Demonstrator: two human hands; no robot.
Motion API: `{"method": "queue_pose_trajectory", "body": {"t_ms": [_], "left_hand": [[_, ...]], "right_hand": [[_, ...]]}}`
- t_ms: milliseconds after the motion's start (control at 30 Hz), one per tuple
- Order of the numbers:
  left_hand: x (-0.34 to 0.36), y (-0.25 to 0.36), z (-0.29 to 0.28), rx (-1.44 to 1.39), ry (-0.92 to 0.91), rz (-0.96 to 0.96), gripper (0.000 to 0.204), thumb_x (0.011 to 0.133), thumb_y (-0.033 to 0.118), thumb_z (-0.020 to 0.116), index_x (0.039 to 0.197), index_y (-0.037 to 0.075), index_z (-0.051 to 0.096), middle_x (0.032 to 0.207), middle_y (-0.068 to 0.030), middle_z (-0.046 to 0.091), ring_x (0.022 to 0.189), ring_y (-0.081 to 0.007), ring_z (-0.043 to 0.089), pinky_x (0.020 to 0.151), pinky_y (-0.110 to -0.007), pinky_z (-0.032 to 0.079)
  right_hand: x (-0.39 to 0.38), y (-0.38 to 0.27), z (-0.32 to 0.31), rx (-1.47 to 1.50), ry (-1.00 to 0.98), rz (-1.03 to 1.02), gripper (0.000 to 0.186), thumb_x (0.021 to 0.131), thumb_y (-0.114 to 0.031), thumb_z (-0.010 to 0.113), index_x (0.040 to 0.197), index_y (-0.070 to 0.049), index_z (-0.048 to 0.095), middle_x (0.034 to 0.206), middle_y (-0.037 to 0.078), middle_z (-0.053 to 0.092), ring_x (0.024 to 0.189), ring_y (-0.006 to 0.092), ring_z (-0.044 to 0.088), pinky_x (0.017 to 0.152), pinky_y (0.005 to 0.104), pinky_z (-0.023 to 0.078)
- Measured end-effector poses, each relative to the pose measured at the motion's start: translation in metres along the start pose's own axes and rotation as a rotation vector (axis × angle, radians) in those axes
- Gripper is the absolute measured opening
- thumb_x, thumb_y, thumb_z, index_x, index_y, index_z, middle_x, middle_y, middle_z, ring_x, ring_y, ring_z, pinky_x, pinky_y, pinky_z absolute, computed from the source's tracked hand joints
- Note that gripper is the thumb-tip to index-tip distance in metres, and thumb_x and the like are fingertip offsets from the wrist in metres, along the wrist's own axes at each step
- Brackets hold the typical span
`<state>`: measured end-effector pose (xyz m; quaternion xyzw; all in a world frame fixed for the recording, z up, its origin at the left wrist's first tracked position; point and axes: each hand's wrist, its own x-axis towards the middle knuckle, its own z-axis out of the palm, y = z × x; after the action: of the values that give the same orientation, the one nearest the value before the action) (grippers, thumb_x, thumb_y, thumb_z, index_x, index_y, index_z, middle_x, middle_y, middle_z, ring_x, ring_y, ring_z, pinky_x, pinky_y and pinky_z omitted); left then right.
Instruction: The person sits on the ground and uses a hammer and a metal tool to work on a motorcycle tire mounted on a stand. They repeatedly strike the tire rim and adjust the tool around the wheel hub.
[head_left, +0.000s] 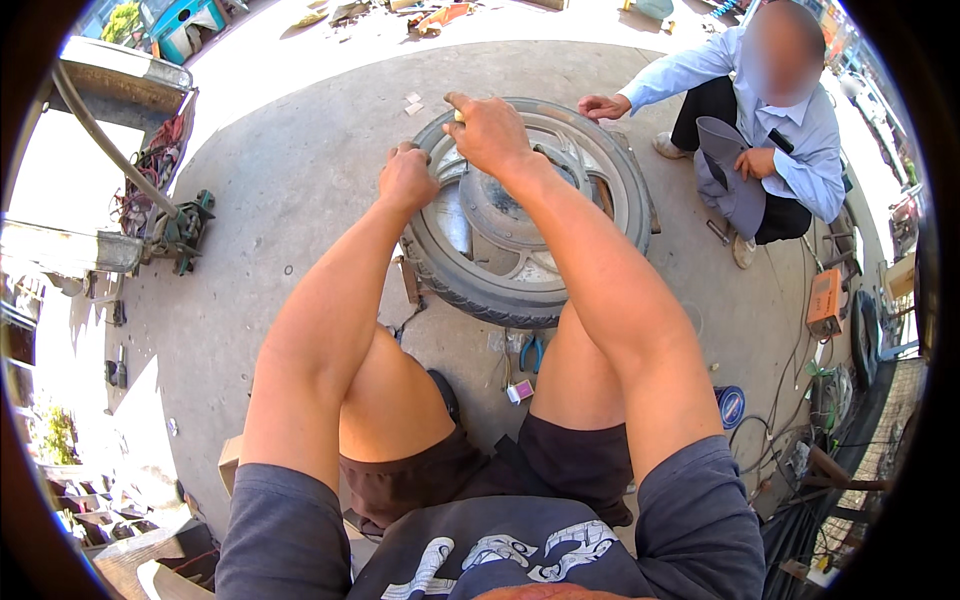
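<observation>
A wheel with a black tire (480, 303) and a pale spoked rim lies flat in front of my knees. At its far left edge, my left hand (408, 178) is closed against the tire; what its fingers grip is hidden. Just to the right, my right hand (490, 137) is closed around a small yellow thing (459, 116) that shows only in part, over the far left side of the tire. The wheel's round metal hub (500, 205) is partly covered by my right forearm.
A person (800, 150) crouches at the far right, one hand by the tire, the other holding a grey cap (733, 170). Blue-handled pliers (531, 353) and a small box (519, 391) lie between my legs. A blue can (731, 406), an orange box (825, 302) and cables are at right; a metal stand (180, 232) at left.
</observation>
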<state>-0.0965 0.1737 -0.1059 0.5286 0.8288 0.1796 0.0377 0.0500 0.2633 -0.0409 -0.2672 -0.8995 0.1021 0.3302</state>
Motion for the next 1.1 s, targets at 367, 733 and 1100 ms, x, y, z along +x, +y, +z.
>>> {"method": "queue_pose_trajectory", "body": {"t_ms": [367,733,1100], "left_hand": [[-0.002,-0.001,0.001,-0.008,0.008,0.0,0.041,0.075,0.014,0.078,0.115,0.005,0.075,0.14,-0.0109,0.058,0.133,-0.0321,0.051,0.109,-0.04,0.046],[-0.003,-0.001,-0.003,0.026,-0.011,-0.006,0.043,0.076,0.016,0.079,0.118,0.006,0.074,0.138,-0.0116,0.059,0.131,-0.0327,0.051,0.109,-0.04,0.046],[0.0,-0.003,0.002,0.03,-0.003,0.001,0.042,0.075,0.018,0.08,0.115,0.006,0.075,0.136,-0.0114,0.059,0.13,-0.0335,0.051,0.107,-0.041,0.047]], "right_hand": [[0.0,0.001,0.001,0.006,-0.001,0.019,0.04,0.086,-0.019,0.074,0.121,-0.001,0.067,0.091,0.025,0.073,0.094,0.0406,0.071,0.086,0.049,0.054],[-0.001,0.003,0.0,0.014,-0.038,0.034,0.041,0.088,-0.019,0.072,0.125,-0.002,0.066,0.094,0.023,0.074,0.094,0.0419,0.071,0.088,0.0496,0.054],[-0.002,0.004,0.004,0.033,-0.021,0.036,0.04,0.087,-0.019,0.073,0.124,-0.003,0.067,0.095,0.022,0.074,0.094,0.0402,0.071,0.087,0.0491,0.055]]}}
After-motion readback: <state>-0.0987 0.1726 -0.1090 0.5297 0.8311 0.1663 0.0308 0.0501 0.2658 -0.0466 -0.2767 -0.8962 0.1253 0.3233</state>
